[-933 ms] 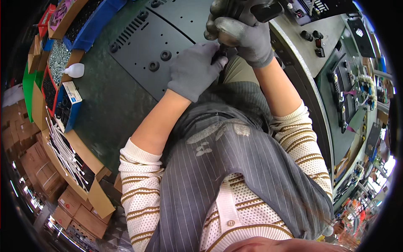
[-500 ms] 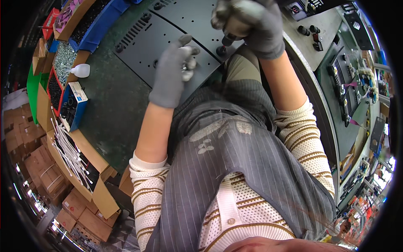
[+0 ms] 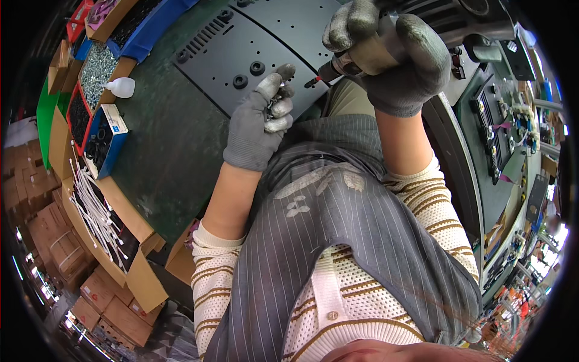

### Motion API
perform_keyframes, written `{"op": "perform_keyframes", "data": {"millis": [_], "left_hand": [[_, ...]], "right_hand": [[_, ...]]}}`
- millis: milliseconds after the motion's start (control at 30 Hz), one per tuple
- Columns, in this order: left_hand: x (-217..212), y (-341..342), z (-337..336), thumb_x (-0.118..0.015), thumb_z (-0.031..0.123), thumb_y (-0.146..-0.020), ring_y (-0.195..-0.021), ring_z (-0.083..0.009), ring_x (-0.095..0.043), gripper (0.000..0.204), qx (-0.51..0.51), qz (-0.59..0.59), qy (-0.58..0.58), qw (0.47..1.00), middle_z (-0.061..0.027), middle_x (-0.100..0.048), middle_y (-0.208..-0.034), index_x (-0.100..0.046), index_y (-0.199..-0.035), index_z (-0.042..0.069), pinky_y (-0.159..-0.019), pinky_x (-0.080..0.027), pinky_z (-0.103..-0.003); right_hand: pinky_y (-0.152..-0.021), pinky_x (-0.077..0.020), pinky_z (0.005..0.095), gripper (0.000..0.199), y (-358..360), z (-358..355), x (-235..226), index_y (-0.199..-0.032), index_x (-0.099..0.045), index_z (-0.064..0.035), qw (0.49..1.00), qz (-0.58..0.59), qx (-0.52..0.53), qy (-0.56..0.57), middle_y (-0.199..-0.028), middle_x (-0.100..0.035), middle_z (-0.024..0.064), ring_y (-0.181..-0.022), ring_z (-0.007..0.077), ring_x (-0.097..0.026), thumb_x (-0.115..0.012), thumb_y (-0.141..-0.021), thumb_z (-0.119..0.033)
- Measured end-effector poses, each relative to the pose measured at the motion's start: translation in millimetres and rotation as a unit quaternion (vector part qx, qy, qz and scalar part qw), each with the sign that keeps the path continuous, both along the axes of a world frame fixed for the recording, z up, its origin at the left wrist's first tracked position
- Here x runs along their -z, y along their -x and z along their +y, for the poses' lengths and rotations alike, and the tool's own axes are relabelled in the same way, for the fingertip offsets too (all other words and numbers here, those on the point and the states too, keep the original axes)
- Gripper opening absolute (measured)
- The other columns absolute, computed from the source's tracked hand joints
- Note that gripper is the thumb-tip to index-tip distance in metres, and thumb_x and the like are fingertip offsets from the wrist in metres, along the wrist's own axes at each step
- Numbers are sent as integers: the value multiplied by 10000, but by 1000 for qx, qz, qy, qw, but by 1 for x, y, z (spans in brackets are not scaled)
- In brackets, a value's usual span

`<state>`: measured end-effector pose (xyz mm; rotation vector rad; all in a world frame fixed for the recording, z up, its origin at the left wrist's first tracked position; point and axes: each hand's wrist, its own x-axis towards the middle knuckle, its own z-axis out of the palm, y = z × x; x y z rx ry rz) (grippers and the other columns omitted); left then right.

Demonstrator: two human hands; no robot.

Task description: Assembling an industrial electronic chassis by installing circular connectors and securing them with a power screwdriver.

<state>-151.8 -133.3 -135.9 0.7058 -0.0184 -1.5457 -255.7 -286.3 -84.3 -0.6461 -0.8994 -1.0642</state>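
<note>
My left hand [image 3: 259, 130], in a grey work glove, is curled shut over the near edge of a dark metal panel [image 3: 208, 71]. Small shiny screws [image 3: 281, 90] show between its thumb and fingers. My right hand [image 3: 410, 72], gloved too, grips a power screwdriver [image 3: 371, 55] that lies sideways and points left. Its red-ringed bit [image 3: 312, 82] is at the panel's near right corner; whether the tip touches cannot be told. Two black round feet [image 3: 257, 67] sit on the panel, left of the bit.
On the left stand a bin of screws [image 3: 96, 75] with a white scoop [image 3: 122, 87], a blue box of black rings [image 3: 111, 151] and a carton of white cable ties [image 3: 99, 217]. A blue bin [image 3: 142, 36] is behind. Another bench [image 3: 500, 193] with panels runs along the right.
My right hand has come nearer and to the right, turning the screwdriver from pointing down at a round foot to lying sideways. My left hand has shifted slightly right, uncovering two round feet.
</note>
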Motion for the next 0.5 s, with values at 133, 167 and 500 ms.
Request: {"op": "perform_keyframes", "data": {"millis": [133, 167, 500], "left_hand": [[10, 0, 9, -460, 211, -987, -553, -57, -383, 272, 31, 113, 77, 990, -50, -528, -805, -522, -1145, -2, -369, -306, -140], [10, 0, 10, -460, 211, -987, -553, -57, -383, 272, 28, 114, 77, 990, -50, -528, -805, -522, -1145, -2, -369, -306, -140], [3, 13, 14, -438, 197, -986, -498, -55, -354, 301, 58, 202, 84, 974, -28, -519, -748, -522, -1187, -11, -360, -267, -159]], "right_hand": [[-623, -528, 408, 412, 3, 42, -20, -1181, -449, -87, 994, 5, -83, -75, -1055, -477, 55, -818, 229, -601, -561, -787, -44], [-636, -528, 405, 402, 11, 58, -30, -1166, -449, -84, 983, 126, 7, -135, -1031, -488, 54, -823, 231, -603, -579, -786, -58], [-699, -517, 416, 400, 15, 57, -28, -1115, -440, -77, 980, 124, -111, -107, -878, -622, 177, -767, 330, -616, -649, -791, -184]]}}
